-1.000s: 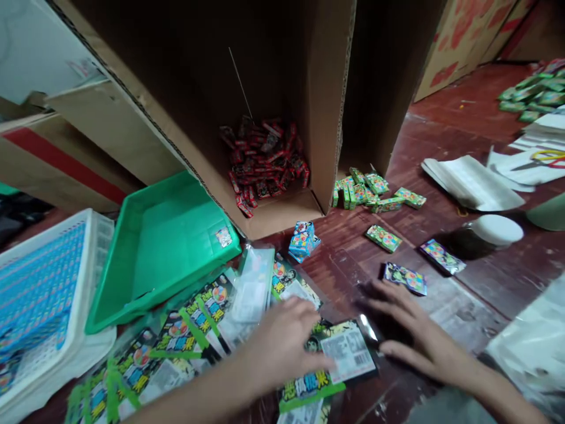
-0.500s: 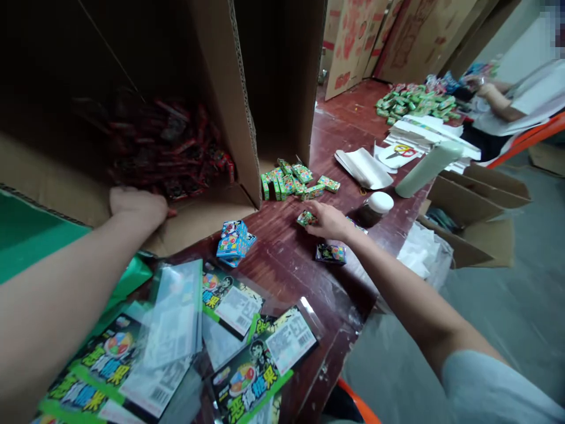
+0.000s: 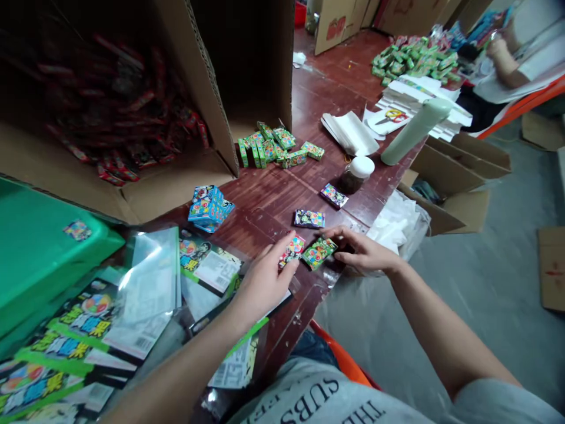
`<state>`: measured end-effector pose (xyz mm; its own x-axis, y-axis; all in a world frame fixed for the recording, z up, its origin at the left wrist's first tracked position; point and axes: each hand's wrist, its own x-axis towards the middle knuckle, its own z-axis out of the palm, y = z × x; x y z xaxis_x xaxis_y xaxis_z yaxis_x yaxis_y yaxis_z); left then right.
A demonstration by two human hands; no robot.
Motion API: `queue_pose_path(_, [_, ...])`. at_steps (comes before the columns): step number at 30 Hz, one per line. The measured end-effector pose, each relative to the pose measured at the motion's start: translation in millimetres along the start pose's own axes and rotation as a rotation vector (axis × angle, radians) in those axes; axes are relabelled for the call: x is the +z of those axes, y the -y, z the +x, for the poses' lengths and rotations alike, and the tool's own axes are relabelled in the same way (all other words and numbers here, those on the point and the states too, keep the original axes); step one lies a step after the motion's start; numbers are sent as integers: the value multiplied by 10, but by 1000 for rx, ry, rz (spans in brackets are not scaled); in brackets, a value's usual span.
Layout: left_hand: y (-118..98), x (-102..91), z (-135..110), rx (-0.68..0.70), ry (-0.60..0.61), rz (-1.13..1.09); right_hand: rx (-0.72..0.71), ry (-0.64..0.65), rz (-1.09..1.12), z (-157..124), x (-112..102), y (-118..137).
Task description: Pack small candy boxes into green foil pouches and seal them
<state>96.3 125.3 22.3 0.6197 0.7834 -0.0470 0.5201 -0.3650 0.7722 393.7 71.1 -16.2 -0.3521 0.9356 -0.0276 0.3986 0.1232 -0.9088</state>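
Note:
My left hand [image 3: 265,274] holds a small red candy box [image 3: 291,250] between thumb and fingers, low over the table's front edge. Right beside it is a green candy box [image 3: 318,253], its right end between the thumb and forefinger of my right hand [image 3: 364,250]. Just beyond lie two dark purple candy boxes, one [image 3: 309,218] close to my hands and another [image 3: 334,196] near a white-lidded jar [image 3: 358,172]. A pile of blue candy boxes [image 3: 209,208] sits to the left. Printed clear plastic bags [image 3: 145,294] spread out under and beside my left forearm.
A large carton [image 3: 212,88] on its side holds many red boxes [image 3: 132,118]. Green boxes [image 3: 273,144] lie by its opening. A pale green cylinder [image 3: 412,132], scissors [image 3: 392,118] and paper stacks stand further right. A co-worker's arm [image 3: 503,59] is beyond, near a green heap [image 3: 412,59].
My left hand has come out of the carton with a red box. My right hand has brought a green box nearer, beside it. The view has shifted; both purple boxes now show fully.

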Motion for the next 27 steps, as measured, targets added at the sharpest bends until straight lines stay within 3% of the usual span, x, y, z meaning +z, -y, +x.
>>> queue_pose_path(3, [-18,213,127,-9,16,72,-10,-138,-381,-31,-36,94])
queue_pose_path(6, [-90,156,201,-37,-41,166,84,-277,-572,29,235,167])
queue_pose_path(9, [-132,139,200,42,-112,481,146,-338,-660,121,552,157])
queue_pose_path(11, [-121,197,178,108,-60,714,140,-328,-681,148,610,119])
queue_pose_path(13, [-85,271,158,121,45,791,78,-249,-674,126,516,71])
queue_pose_path(15, [-43,322,157,106,103,704,-7,-140,-645,73,334,25])
queue_pose_path(18, [-18,337,216,49,-17,564,-86,-34,-601,0,90,-12])
queue_pose_path(20, [-39,342,280,-6,-89,578,-92,-20,-588,-17,19,-12])
queue_pose_path(24, [-121,374,358,-28,44,554,-70,-25,-566,-24,33,-17])
queue_pose_path(27, [-134,332,351,1,48,499,-90,-52,-537,-74,46,-57])
